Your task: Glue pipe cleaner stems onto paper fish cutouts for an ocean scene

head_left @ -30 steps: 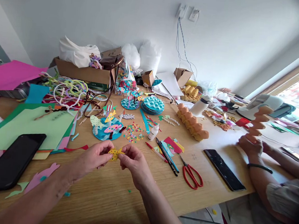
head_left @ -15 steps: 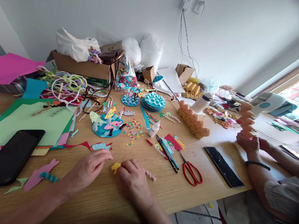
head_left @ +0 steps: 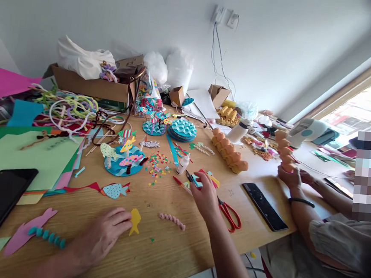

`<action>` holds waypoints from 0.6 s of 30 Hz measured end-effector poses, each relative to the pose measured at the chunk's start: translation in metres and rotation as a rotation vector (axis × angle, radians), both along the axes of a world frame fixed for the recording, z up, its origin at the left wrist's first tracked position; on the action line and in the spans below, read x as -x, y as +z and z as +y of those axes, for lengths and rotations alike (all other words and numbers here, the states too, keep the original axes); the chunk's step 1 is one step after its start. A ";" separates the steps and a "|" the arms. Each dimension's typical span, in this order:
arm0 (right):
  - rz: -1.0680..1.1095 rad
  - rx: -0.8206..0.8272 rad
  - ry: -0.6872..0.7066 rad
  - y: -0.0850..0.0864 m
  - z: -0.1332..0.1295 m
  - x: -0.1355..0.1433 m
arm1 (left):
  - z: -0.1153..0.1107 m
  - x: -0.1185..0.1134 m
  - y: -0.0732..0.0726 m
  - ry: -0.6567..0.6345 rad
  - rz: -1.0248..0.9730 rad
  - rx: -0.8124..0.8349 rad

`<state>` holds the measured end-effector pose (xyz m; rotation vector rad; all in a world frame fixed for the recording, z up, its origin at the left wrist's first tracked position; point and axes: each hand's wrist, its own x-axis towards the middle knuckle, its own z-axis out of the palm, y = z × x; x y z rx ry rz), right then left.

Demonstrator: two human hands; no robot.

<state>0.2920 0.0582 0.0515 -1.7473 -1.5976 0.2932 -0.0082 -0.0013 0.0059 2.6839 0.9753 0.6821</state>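
Observation:
My left hand [head_left: 103, 231] rests on the table, its fingertips closed on the edge of a small yellow paper fish [head_left: 135, 223]. Over the pens, my right hand [head_left: 205, 197] reaches with its fingers apart and partly hides a dark pen [head_left: 189, 176]. Just beyond it stands a white glue bottle [head_left: 182, 164]. Red-handled scissors [head_left: 231, 215] lie to the right of that hand. Between my hands is a pink twisted pipe cleaner [head_left: 172, 220]. A light-blue spotted paper fish [head_left: 114, 190] lies beyond my left hand.
Blue wavy discs [head_left: 182, 131] and a disc with upright paper fish [head_left: 123, 168] stand farther back. Confetti [head_left: 157, 164] is scattered mid-table. Phones [head_left: 3, 204] lie at left and right. Another person's hands [head_left: 290, 177] hold an egg-carton strip [head_left: 284, 151].
My right hand has left the yellow fish and moved right and forward to the pens. My left hand has come down onto the fish, now more fully visible. The view has shifted slightly.

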 end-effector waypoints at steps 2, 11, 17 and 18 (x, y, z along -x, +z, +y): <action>0.016 0.094 -0.042 -0.005 0.023 -0.009 | 0.000 -0.001 0.004 0.004 -0.057 -0.007; -0.035 0.225 0.060 -0.013 0.079 0.007 | -0.001 0.012 0.024 0.175 -0.220 0.077; -0.078 0.164 0.121 0.025 0.043 0.019 | 0.001 0.009 0.034 0.269 -0.317 0.218; -0.069 0.150 0.192 0.032 0.030 0.021 | 0.003 0.007 0.037 0.302 -0.350 0.261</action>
